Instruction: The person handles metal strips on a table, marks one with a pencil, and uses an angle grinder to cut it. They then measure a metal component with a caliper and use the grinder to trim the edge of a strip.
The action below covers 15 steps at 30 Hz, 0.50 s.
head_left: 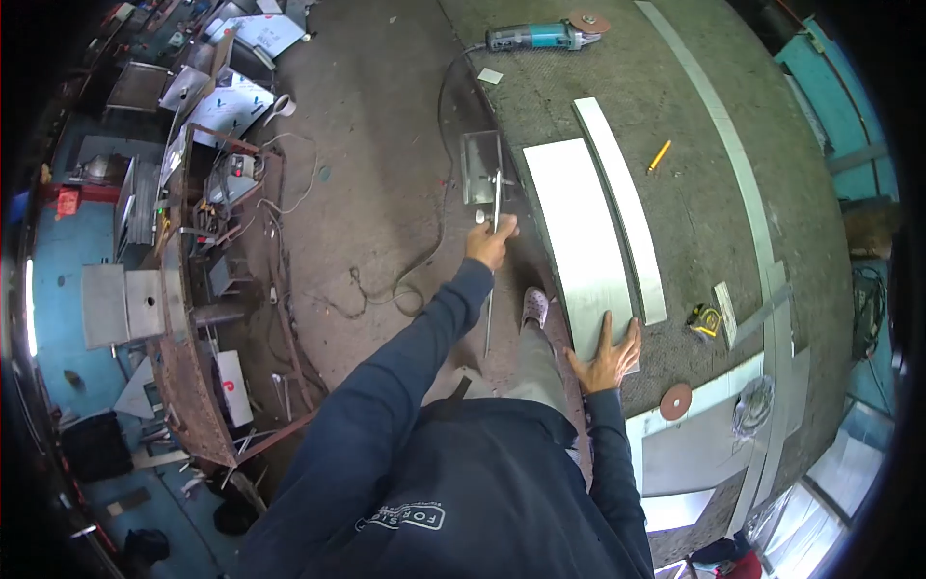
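Out over the floor, my left hand (492, 241) is closed round a long thin metal rod or ruler (497, 198) with a small fitting near its upper part. On the work surface, my right hand (608, 357) lies with spread fingers on the near end of a wide flat metal piece (579, 222). A narrow metal strip (622, 212) runs beside the wide piece, on its right, with a thin gap between them.
An angle grinder (540, 38) lies at the table's far end. A yellow marker (660, 156), a tape measure (704, 320), a metal square (759, 317) and a brown disc (676, 401) are to the right. A rusty frame (198, 386) with tools stands left; a cable (439, 212) crosses the floor.
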### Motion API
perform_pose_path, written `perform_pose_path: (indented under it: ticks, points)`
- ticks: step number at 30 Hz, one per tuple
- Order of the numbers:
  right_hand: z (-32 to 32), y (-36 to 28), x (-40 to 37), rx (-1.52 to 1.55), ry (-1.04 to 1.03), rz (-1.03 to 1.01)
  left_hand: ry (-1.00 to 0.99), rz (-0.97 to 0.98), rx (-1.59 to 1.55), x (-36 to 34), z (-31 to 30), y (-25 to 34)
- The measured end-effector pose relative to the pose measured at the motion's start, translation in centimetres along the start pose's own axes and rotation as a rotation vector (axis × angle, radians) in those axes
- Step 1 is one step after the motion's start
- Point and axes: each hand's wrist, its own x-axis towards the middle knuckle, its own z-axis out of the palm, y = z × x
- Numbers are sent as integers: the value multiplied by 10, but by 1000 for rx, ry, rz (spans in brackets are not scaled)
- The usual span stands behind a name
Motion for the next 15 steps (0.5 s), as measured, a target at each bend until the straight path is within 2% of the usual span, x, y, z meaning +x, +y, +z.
perform_pose_path:
  ticks: [2,4,6,8,10,12,13,14,15]
  points:
    - [1,-3,6,51,6,-44,9,-11,-18,27,9,2]
    - [1,-9,18,117,-57,-66,156,103,-81,49,23,3]
    - [2,-23,32,120,-90,-60,213,88,-11,75,17,-5]
    - [8,-34,42,111,-89,0,294,235,-2,89,16,-2]
    - [13,-41,49,106,-102,0,292,179,13,97,11,6]
    - [18,-46,59,99,-55,-13,165,105,-93,99,9,20]
    - [17,-50,62,97,-69,-22,172,100,31,97,10,28]
    - [16,-53,67,87,-77,-17,179,96,27,97,8,31]
    - [13,-56,73,79,-80,-9,141,63,-79,96,3,38]
